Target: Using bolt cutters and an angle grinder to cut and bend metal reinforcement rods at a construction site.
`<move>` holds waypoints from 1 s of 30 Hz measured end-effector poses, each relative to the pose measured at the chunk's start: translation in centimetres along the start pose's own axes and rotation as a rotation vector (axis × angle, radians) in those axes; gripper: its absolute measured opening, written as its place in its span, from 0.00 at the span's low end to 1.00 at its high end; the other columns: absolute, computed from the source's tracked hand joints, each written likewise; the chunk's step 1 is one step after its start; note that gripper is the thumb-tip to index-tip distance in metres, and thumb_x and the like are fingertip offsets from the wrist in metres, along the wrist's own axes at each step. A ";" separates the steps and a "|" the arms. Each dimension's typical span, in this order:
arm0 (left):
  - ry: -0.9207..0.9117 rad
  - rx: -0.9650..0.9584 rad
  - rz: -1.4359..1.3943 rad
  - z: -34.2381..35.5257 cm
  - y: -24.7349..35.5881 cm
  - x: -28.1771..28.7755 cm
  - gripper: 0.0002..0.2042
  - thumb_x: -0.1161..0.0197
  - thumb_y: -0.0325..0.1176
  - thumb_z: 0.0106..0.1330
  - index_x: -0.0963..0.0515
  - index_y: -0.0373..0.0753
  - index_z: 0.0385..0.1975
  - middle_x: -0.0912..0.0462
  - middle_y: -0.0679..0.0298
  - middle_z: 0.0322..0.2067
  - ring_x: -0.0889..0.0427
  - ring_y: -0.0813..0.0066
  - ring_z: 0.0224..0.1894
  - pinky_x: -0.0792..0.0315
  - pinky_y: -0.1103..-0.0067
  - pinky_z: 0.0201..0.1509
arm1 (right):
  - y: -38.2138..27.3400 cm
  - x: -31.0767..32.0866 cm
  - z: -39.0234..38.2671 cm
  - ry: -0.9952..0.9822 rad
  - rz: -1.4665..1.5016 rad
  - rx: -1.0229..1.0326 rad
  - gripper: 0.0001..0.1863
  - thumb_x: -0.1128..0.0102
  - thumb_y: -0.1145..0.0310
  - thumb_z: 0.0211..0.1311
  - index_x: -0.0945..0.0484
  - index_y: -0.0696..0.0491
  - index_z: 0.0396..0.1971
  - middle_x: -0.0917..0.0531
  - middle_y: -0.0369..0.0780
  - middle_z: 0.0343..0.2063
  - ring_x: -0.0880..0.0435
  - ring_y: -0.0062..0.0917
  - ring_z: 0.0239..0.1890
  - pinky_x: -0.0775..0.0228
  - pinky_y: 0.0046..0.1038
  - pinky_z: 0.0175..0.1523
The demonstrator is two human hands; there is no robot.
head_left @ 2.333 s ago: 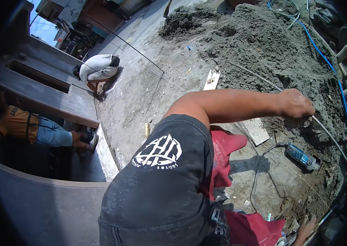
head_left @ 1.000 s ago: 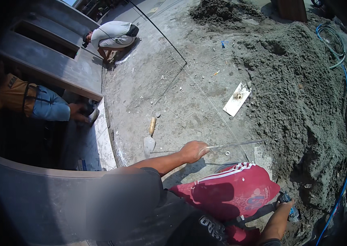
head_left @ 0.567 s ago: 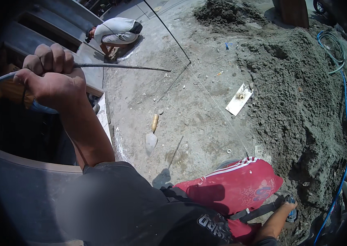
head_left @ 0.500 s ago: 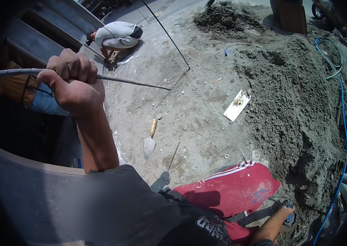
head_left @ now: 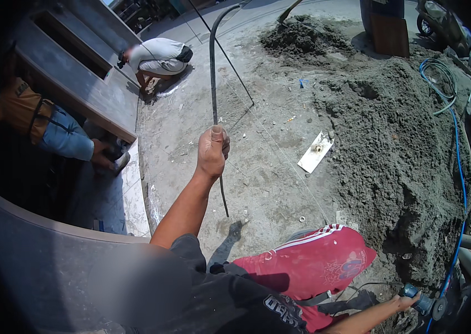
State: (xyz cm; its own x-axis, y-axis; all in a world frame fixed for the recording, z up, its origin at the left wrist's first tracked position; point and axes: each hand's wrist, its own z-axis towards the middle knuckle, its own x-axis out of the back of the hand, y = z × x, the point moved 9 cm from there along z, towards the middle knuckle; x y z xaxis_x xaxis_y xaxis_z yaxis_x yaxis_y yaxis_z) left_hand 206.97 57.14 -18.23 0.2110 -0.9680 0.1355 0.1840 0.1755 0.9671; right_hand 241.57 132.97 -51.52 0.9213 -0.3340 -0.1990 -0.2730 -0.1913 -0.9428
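My left hand (head_left: 212, 153) is closed around a long dark rod (head_left: 213, 83) that looks like a steel bar. The bar stands nearly upright, its upper part curving to the right and its lower tip above the concrete ground (head_left: 269, 189). Low on the right, my right hand (head_left: 405, 301) grips an angle grinder (head_left: 422, 301). Its round disc (head_left: 439, 308) points away from my fingers, beside a blue hose (head_left: 460, 217). Between my arms lies my bent leg in red trousers (head_left: 308, 259).
A grey sand heap (head_left: 386, 150) fills the right side, with a white plastering float (head_left: 316, 152) beside it. Another thin rod (head_left: 230, 64) stands on the ground, near a string. A person in white (head_left: 160, 55) crouches far left; another in orange (head_left: 23, 108) is nearer.
My left hand has moved right and down, swinging the bar from sideways to nearly upright. The right hand has carried the grinder farther right. My forearm now hides the trowel's place.
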 end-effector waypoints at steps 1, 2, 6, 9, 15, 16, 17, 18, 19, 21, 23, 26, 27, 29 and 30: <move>-0.014 0.004 -0.013 0.3 -0.9 -0.4 0.26 0.53 0.59 0.72 0.38 0.44 0.19 0.43 0.76 0.16 0.45 0.86 0.17 0.51 0.83 0.19 | -2.3 0.3 0.2 0.013 0.004 0.015 0.23 0.29 0.64 0.50 0.22 0.69 0.37 0.18 0.45 0.36 0.17 0.33 0.31 0.20 0.31 0.34; -0.068 -0.003 0.085 0.4 -1.9 -1.2 0.27 0.54 0.59 0.72 0.38 0.43 0.19 0.41 0.74 0.16 0.44 0.84 0.18 0.49 0.82 0.20 | -4.2 0.0 0.6 -0.061 0.023 0.059 0.23 0.29 0.64 0.51 0.23 0.69 0.38 0.18 0.45 0.36 0.17 0.33 0.32 0.21 0.32 0.35; -0.322 0.036 0.317 1.0 -5.6 -6.6 0.28 0.56 0.58 0.73 0.36 0.39 0.19 0.38 0.71 0.17 0.40 0.79 0.22 0.43 0.78 0.26 | -9.2 0.6 2.2 -0.329 0.071 0.235 0.25 0.30 0.64 0.53 0.24 0.70 0.41 0.18 0.46 0.37 0.18 0.33 0.33 0.21 0.33 0.37; -0.459 -0.051 0.455 1.5 -7.5 -12.6 0.28 0.56 0.57 0.73 0.36 0.37 0.19 0.38 0.70 0.18 0.40 0.78 0.23 0.42 0.77 0.27 | -14.3 1.7 0.0 -0.477 0.063 0.247 0.33 0.36 0.60 0.57 0.31 0.73 0.53 0.21 0.51 0.45 0.20 0.37 0.46 0.24 0.36 0.49; -0.759 -0.198 0.638 0.7 -10.7 -20.9 0.21 0.55 0.48 0.76 0.32 0.35 0.29 0.33 0.64 0.20 0.35 0.72 0.23 0.38 0.73 0.29 | -18.9 -4.8 -9.0 -0.603 0.048 0.361 0.28 0.35 0.64 0.52 0.28 0.68 0.49 0.18 0.51 0.36 0.17 0.35 0.37 0.24 0.35 0.46; -0.812 -0.193 0.610 0.1 -12.0 -23.9 0.21 0.55 0.48 0.76 0.32 0.35 0.29 0.33 0.64 0.20 0.35 0.72 0.23 0.38 0.73 0.29 | -19.5 -3.4 -8.2 -0.613 0.005 0.356 0.29 0.36 0.62 0.53 0.29 0.67 0.51 0.19 0.51 0.38 0.18 0.36 0.40 0.25 0.36 0.48; -0.960 -0.231 0.629 -1.2 -13.5 -28.0 0.20 0.55 0.48 0.75 0.32 0.35 0.30 0.32 0.58 0.20 0.32 0.65 0.24 0.37 0.71 0.30 | -20.1 -2.2 -7.7 -0.629 -0.031 0.346 0.31 0.37 0.59 0.54 0.30 0.65 0.53 0.19 0.52 0.40 0.19 0.37 0.42 0.26 0.38 0.50; -1.107 -0.267 0.642 -3.2 -14.9 -31.6 0.20 0.55 0.47 0.75 0.31 0.34 0.31 0.30 0.52 0.21 0.30 0.58 0.24 0.36 0.68 0.31 | -21.2 -0.6 -7.9 -0.595 -0.064 0.366 0.31 0.37 0.59 0.54 0.30 0.65 0.53 0.19 0.52 0.40 0.19 0.37 0.42 0.26 0.38 0.50; -1.194 -0.215 0.699 -4.6 -15.9 -34.1 0.19 0.54 0.46 0.74 0.30 0.34 0.33 0.29 0.45 0.23 0.29 0.46 0.27 0.35 0.65 0.33 | -21.0 -0.6 -8.8 -0.673 -0.029 0.305 0.31 0.38 0.59 0.54 0.30 0.65 0.54 0.20 0.52 0.42 0.19 0.38 0.43 0.26 0.38 0.51; -1.380 -0.345 0.686 -7.8 -18.3 -38.4 0.18 0.54 0.46 0.73 0.29 0.35 0.34 0.24 0.44 0.27 0.26 0.39 0.34 0.34 0.57 0.36 | -20.8 -0.4 -10.4 -0.733 -0.005 0.261 0.32 0.38 0.58 0.54 0.31 0.64 0.55 0.20 0.52 0.44 0.20 0.39 0.44 0.26 0.38 0.52; -1.516 -0.394 0.703 -10.6 -20.8 -41.3 0.19 0.54 0.46 0.73 0.29 0.33 0.31 0.25 0.45 0.25 0.27 0.41 0.31 0.34 0.60 0.36 | -20.4 -0.7 -12.4 -0.791 0.102 0.307 0.35 0.38 0.58 0.53 0.35 0.62 0.58 0.22 0.52 0.48 0.21 0.40 0.47 0.28 0.39 0.54; -1.686 -0.473 0.714 -13.9 -25.1 -44.4 0.19 0.54 0.46 0.72 0.27 0.34 0.32 0.23 0.43 0.27 0.25 0.38 0.35 0.33 0.57 0.39 | -19.9 0.0 -14.2 -0.809 0.143 0.284 0.37 0.38 0.58 0.53 0.38 0.58 0.61 0.24 0.52 0.50 0.21 0.41 0.49 0.30 0.41 0.56; -1.707 -0.475 0.702 -14.8 -26.3 -45.2 0.19 0.54 0.46 0.72 0.27 0.34 0.32 0.23 0.43 0.27 0.25 0.38 0.35 0.33 0.57 0.39 | -19.8 0.4 -14.4 -0.829 0.167 0.261 0.37 0.38 0.59 0.53 0.38 0.57 0.61 0.24 0.52 0.50 0.22 0.41 0.49 0.30 0.42 0.56; -1.772 -0.498 0.755 -16.6 -28.7 -46.6 0.19 0.53 0.47 0.71 0.26 0.34 0.33 0.22 0.43 0.29 0.24 0.38 0.37 0.32 0.55 0.41 | -19.9 1.7 -14.5 -0.801 0.149 0.262 0.36 0.38 0.59 0.53 0.37 0.58 0.61 0.24 0.52 0.50 0.22 0.42 0.50 0.29 0.42 0.56; -1.795 -0.494 0.773 -17.2 -29.8 -47.2 0.20 0.53 0.48 0.71 0.25 0.35 0.34 0.21 0.43 0.32 0.24 0.39 0.40 0.31 0.57 0.44 | -20.1 2.4 -14.5 -0.778 0.117 0.265 0.36 0.38 0.59 0.53 0.37 0.58 0.61 0.23 0.52 0.50 0.22 0.41 0.50 0.29 0.41 0.56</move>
State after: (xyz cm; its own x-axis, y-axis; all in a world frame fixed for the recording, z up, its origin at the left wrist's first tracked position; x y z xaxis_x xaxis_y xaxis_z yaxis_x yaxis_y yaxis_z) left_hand 208.02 100.67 -57.15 -0.5939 0.3293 0.7340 0.8037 0.2835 0.5231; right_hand 245.23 122.61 -29.21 0.8460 0.4139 -0.3362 -0.3944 0.0614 -0.9169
